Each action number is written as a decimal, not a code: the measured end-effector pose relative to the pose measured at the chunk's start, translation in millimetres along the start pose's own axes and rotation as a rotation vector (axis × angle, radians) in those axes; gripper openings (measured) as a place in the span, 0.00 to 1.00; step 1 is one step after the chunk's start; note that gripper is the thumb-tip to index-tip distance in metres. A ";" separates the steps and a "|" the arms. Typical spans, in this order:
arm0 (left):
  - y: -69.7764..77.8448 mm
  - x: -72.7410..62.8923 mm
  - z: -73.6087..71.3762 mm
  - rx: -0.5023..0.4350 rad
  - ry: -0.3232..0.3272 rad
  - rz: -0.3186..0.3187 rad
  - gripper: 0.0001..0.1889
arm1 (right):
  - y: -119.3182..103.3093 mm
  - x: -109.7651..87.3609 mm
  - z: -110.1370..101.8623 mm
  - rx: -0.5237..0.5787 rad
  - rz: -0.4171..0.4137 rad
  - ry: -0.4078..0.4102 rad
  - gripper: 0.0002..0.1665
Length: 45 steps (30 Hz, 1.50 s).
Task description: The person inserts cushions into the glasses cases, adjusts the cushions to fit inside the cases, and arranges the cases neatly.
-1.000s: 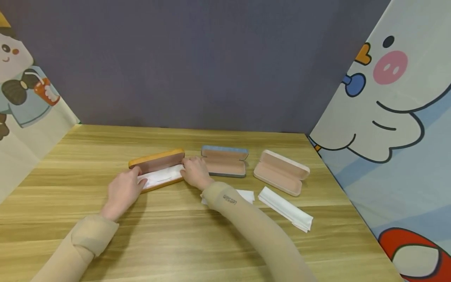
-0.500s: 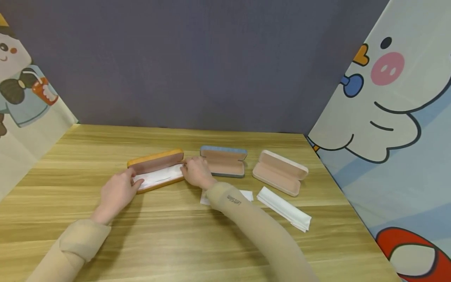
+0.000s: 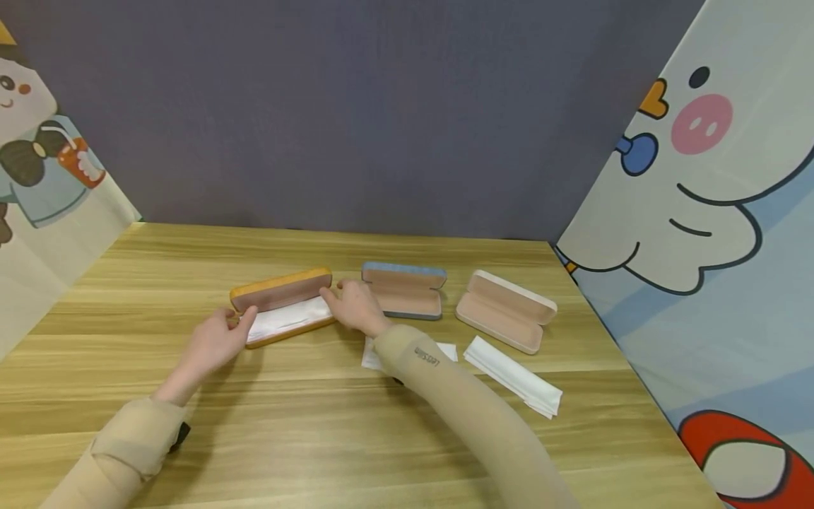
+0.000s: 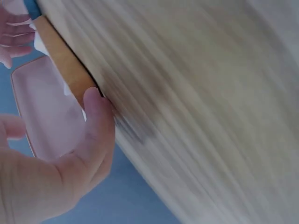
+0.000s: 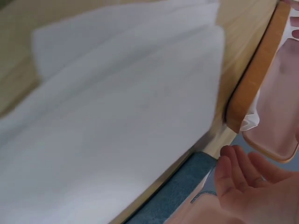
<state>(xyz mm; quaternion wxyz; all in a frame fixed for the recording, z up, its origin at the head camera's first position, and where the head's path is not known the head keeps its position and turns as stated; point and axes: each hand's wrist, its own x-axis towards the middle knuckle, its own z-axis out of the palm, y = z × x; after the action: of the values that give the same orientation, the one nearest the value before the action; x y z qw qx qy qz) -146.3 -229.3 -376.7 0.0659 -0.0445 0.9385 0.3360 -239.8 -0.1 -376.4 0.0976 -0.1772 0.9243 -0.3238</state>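
An orange glasses case [image 3: 280, 286] stands with its lid up, and a white folded cloth [image 3: 289, 318] lies inside it. My left hand [image 3: 215, 343] is at the case's left end, fingers relaxed; in the left wrist view a fingertip [image 4: 93, 95] appears to touch the case's corner. My right hand [image 3: 357, 309] is beside the right end, fingers extended and holding nothing. In the right wrist view a bit of the white cloth bulges over the rim of the orange case [image 5: 259, 70], and the right fingertips look apart from the case.
Behind my right hand is a blue glasses case [image 3: 407, 273] with its lid up. Further right stands a pale pink glasses case [image 3: 505, 314], also opened out. One folded white cloth [image 3: 514, 378] lies before it; another cloth [image 3: 449, 352] is partly hidden under my right sleeve.
Both hands have loosened from the cloth's ends in the orange case. The left hand has drawn back slightly left, and the right fingers have straightened. The cloth looks flatter.
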 end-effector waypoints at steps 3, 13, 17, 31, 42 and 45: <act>3.5 0.7 -3.1 -0.102 -0.069 -0.043 0.50 | -3.6 0.3 -0.7 0.024 0.036 0.009 0.40; 18.3 6.6 -10.4 -0.442 -0.169 -0.213 0.49 | -13.1 6.0 -0.6 0.111 0.154 -0.053 0.45; 20.7 11.1 -12.8 -0.500 -0.208 -0.278 0.49 | -15.4 5.9 1.1 0.104 0.153 -0.073 0.46; 23.2 15.6 -15.5 -0.555 -0.227 -0.323 0.44 | -23.8 12.3 -2.7 0.170 0.217 -0.079 0.45; 23.7 16.2 -15.3 -0.523 -0.199 -0.316 0.41 | -22.7 11.8 -8.8 0.285 0.246 -0.132 0.43; 24.3 16.3 -15.5 -0.511 -0.183 -0.320 0.40 | -23.7 11.8 -9.7 0.296 0.263 -0.148 0.41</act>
<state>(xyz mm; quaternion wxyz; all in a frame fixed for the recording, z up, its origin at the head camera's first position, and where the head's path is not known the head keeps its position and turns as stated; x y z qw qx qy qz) -166.9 -221.1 -352.2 0.1889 -0.1763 0.7951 0.5487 -247.2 -16.5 -354.6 0.2316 -0.0623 0.8721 -0.4266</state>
